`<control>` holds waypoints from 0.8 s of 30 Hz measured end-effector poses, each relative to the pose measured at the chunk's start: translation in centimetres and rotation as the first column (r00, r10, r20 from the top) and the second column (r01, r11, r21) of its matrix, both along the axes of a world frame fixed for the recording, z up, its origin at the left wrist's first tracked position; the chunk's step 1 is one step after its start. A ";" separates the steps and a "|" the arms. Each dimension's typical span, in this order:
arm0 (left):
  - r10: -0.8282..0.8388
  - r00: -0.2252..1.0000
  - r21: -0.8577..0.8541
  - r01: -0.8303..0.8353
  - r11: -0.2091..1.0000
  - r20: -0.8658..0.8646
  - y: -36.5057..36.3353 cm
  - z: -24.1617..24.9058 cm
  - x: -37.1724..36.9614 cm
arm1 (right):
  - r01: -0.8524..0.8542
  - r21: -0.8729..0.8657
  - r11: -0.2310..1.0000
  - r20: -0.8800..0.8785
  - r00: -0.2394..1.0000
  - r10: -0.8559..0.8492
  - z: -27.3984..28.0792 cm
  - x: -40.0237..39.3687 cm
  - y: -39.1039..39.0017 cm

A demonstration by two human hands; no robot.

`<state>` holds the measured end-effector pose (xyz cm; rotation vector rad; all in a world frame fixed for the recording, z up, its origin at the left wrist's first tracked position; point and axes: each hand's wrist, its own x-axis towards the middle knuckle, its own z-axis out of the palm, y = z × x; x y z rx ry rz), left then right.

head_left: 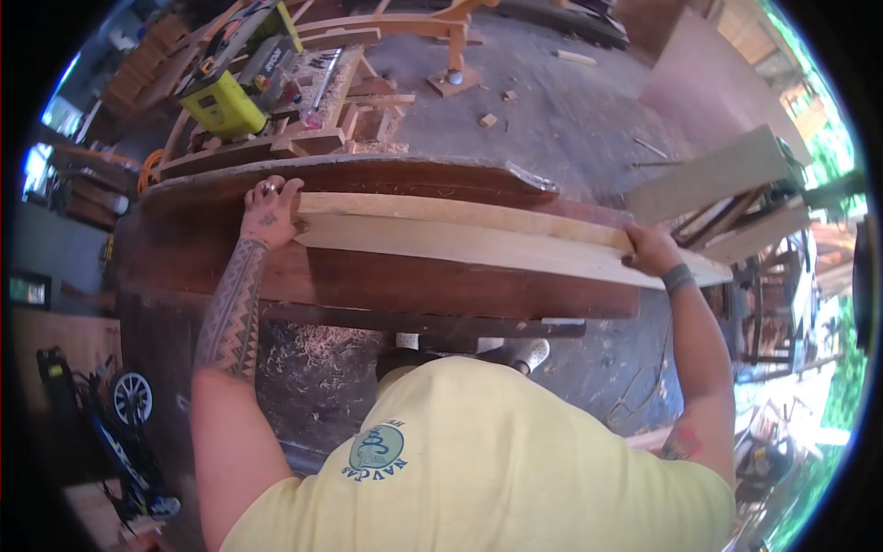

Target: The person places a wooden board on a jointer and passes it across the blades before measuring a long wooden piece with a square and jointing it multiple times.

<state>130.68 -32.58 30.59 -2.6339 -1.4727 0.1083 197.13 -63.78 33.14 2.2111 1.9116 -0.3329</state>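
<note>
A long pale wooden board [469, 238] stretches between my two hands, tilted so its edge and one face show. My left hand [269, 213] is closed around its left end, fingers over the top edge. Toward the other end, my right hand [652, 250] grips the board, and a short length sticks out past it to the right. Beneath and behind the board lies a broad reddish-brown wooden slab [441, 293]. A raised dark plank with a rough pale edge [368, 166] runs along its far side.
A green power tool [221, 103] sits on a wooden workbench [354, 87] at the upper left. Planks [713, 184] lean in a stack on the right. Wood shavings [313, 368] cover the floor near my feet. A wheeled machine [132, 397] stands at the lower left.
</note>
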 end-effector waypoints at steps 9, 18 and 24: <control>0.468 0.752 -0.410 -0.286 0.866 0.464 -30.1 -6.4 11.3 | -0.260 0.041 0.965 -0.179 0.948 0.263 -0.1 17.4 -8.0; 0.460 0.830 -0.822 -0.004 0.570 0.315 -49.1 -9.9 26.4 | -0.232 0.007 0.973 -0.168 0.958 0.230 -2.6 30.3 -14.7; 0.569 0.742 -0.850 0.002 0.527 0.354 -55.5 -10.8 32.0 | -0.323 0.049 0.945 -0.156 0.932 0.326 -2.5 30.4 -14.2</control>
